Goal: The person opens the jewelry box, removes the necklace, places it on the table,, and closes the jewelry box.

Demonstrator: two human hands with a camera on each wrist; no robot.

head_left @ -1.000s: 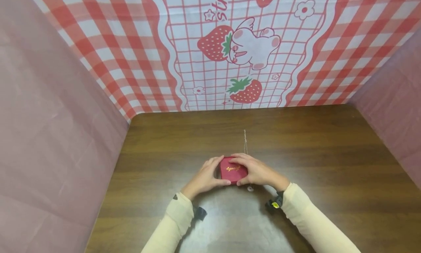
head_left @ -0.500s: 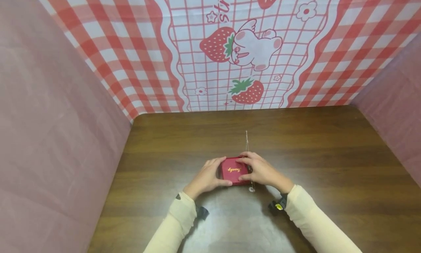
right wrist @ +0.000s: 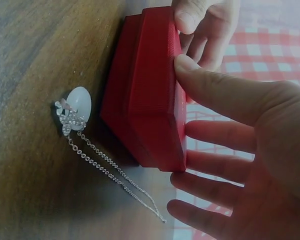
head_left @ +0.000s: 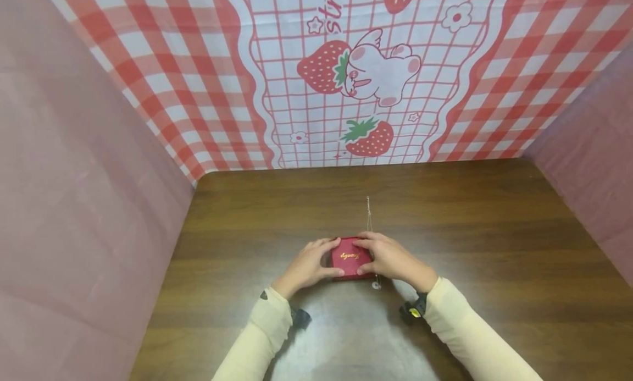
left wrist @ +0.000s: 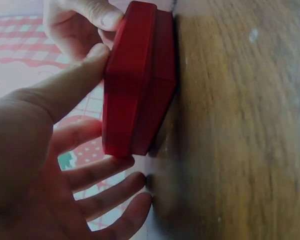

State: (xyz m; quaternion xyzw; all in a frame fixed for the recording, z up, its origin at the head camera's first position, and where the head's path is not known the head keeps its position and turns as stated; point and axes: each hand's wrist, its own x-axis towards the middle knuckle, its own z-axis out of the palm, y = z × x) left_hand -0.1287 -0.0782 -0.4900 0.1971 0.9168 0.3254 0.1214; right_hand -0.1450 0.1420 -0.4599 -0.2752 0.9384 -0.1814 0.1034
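Note:
A red jewelry box (head_left: 348,266) with gold lettering on its lid sits on the table between both hands. My left hand (head_left: 307,264) grips its left side, thumb at the near edge and fingertips at the far edge. My right hand (head_left: 390,258) holds the right side the same way. In the left wrist view the wider lid (left wrist: 127,65) covers the top of the narrower base (left wrist: 162,65). Beside the box, below my right hand, lies a silver-coloured chain necklace (head_left: 368,211). Its white oval pendant (right wrist: 80,104) has a sparkling ornament (right wrist: 70,119) on it.
The brown wooden table (head_left: 257,221) runs back to a red-and-white checked strawberry cloth (head_left: 207,95). Pink cloth walls (head_left: 89,205) stand on the left and right. Dark wrist cameras (head_left: 300,318) hang under both wrists, close over the table.
My right fingers have drawn back a little toward the lid's right edge, so more of the lettering shows. My left hand stays at its side; the necklace has not moved.

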